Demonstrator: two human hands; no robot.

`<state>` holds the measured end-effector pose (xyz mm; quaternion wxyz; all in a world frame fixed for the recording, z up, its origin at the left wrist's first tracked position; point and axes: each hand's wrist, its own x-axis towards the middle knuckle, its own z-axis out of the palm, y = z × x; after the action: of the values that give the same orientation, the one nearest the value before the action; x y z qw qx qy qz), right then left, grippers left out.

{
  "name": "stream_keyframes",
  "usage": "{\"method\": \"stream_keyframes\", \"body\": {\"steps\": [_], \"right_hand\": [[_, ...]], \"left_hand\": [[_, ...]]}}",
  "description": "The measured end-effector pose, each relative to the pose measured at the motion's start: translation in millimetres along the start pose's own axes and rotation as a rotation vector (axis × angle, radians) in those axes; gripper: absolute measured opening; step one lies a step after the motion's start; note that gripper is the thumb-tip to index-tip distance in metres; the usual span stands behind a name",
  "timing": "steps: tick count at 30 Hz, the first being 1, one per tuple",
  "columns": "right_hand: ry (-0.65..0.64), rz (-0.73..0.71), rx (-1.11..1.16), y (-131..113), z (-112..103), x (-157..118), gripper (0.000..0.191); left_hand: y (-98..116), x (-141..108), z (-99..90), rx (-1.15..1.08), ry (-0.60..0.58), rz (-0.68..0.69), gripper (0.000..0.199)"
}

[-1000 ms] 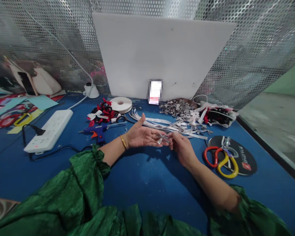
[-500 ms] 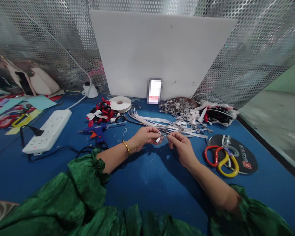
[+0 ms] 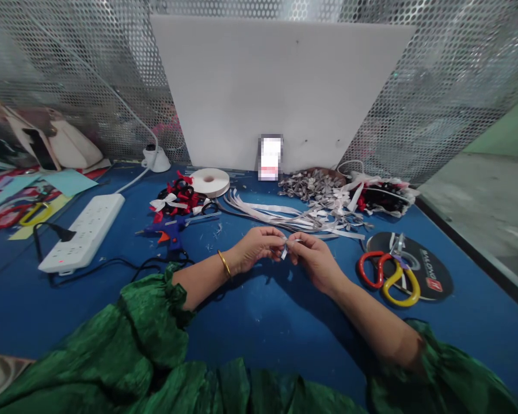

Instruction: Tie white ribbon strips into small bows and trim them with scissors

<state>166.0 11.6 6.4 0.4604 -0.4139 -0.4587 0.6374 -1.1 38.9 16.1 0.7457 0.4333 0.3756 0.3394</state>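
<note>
Steeply, the pinched ribbon (image 3: pixel 284 252) slants tail downward.

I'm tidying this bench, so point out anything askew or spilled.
Wispy scraps lie loose on the table beside the blue glue gun, like litter. The gun lies on its side, no stand in sight. The scissors overlap the black disc untidily. Nothing looks clearly damaged.

Scissors (image 3: pixel 400 284) with red and yellow handles
</note>
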Motion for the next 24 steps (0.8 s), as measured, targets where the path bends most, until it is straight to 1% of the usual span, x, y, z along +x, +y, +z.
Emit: {"method": "stream_keyframes", "body": {"steps": [3,7,13,16,21,24], "right_hand": [[-0.026,0.054,0.051,-1.1,0.5,0.3,0.023],[-0.059,0.116,0.101,-1.8,1.0,0.0,0.025],[-0.113,0.149,0.107,-2.4,2.1,-1.7,0.026],[-0.097,0.14,0.102,-1.7,1.8,-1.4,0.025],[-0.048,0.077,0.056,-1.1,-0.8,0.7,0.023],[-0.014,0.072,0.105,-2.1,-4.0,3.1,0.027]], "left_hand": [[-0.2,0.3,-1.4,-0.092,-0.076,-0.039,0.025],[-2.0,0.7,-2.1,-0.121,-0.202,-0.038,0.023],[-2.3,0.5,-2.0,-0.135,-0.29,-0.067,0.022],[-2.7,0.6,-1.6,-0.13,-0.279,-0.061,0.023],[-3.0,2.2,-3.0,-0.116,-0.141,-0.033,0.026],[-3.3,5.5,-6.5,-0.162,-0.089,-0.02,0.024]]}}
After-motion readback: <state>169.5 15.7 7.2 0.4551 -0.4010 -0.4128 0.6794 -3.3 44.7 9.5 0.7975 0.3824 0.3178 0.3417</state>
